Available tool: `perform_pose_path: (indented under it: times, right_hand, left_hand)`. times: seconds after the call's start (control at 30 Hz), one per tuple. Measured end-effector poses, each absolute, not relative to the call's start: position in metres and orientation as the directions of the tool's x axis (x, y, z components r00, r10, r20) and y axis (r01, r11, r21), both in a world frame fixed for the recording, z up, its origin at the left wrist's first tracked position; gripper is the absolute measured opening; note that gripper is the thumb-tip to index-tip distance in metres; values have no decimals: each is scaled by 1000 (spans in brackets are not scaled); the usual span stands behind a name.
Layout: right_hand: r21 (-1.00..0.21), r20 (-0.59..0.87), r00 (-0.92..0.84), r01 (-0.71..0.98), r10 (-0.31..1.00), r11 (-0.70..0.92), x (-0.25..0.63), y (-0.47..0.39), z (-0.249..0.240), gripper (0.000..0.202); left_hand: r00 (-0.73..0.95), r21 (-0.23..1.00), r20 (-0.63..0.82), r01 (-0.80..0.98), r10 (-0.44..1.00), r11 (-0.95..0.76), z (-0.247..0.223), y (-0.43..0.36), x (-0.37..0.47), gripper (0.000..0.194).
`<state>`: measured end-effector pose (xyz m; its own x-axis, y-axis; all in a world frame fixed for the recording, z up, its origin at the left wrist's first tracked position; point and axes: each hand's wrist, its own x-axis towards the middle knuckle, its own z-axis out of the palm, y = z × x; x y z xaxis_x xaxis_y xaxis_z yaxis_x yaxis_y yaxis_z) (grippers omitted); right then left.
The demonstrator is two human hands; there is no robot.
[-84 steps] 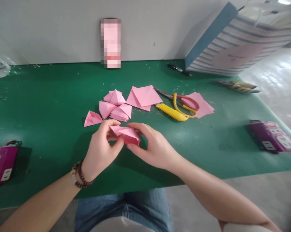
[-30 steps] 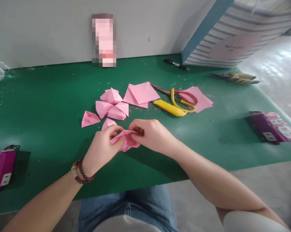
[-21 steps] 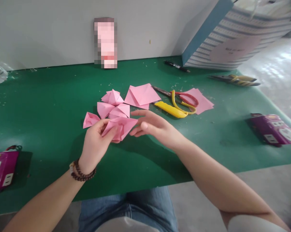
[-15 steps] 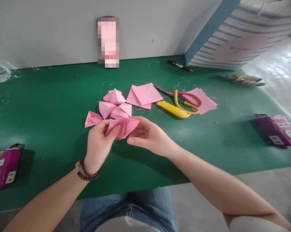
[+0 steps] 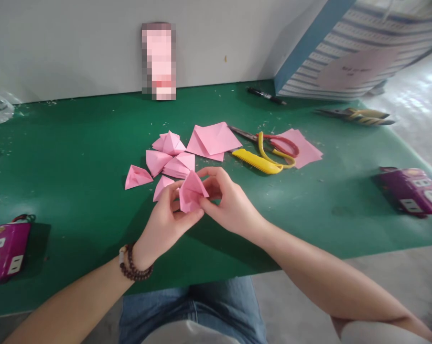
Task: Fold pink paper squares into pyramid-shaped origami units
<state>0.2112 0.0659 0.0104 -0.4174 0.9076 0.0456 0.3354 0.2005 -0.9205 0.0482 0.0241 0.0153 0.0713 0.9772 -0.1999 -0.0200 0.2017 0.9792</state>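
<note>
Both hands meet just above the green table [image 5: 76, 157], the left hand [image 5: 166, 224] and right hand [image 5: 226, 203] each pinching the folded pink paper piece [image 5: 191, 192] from its own side, near the pile of finished pink folds [image 5: 171, 155]. It looks like mid-fold shaping. The next crease likely needs steady fingertips and aligned edges.

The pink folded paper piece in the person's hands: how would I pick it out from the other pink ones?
Start at the green table and find the yellow-handled scissors. Nearer the person, the left hand and right hand pinch the pink folded paper piece. It alone is lifted off the table; the other folded pieces lie flat.
</note>
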Motion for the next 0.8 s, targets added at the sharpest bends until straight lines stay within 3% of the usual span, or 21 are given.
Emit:
perform_pose_path:
  times: [0.23,0.53,0.8]
  right_hand:
    - [-861,73,-487,410,870,301,215,68,18,19]
    - [-845,199,-623,282,756,455,214,70,21,8]
    - [-793,71,-540,480,839,376,211,69,19,22]
  left_hand:
    - [13,965,-258,43,966,257,7,30,38,10]
    - [43,962,-261,97,964,256,1,31,35,22]
    - [111,920,-226,351,968,175,8,29,38,20]
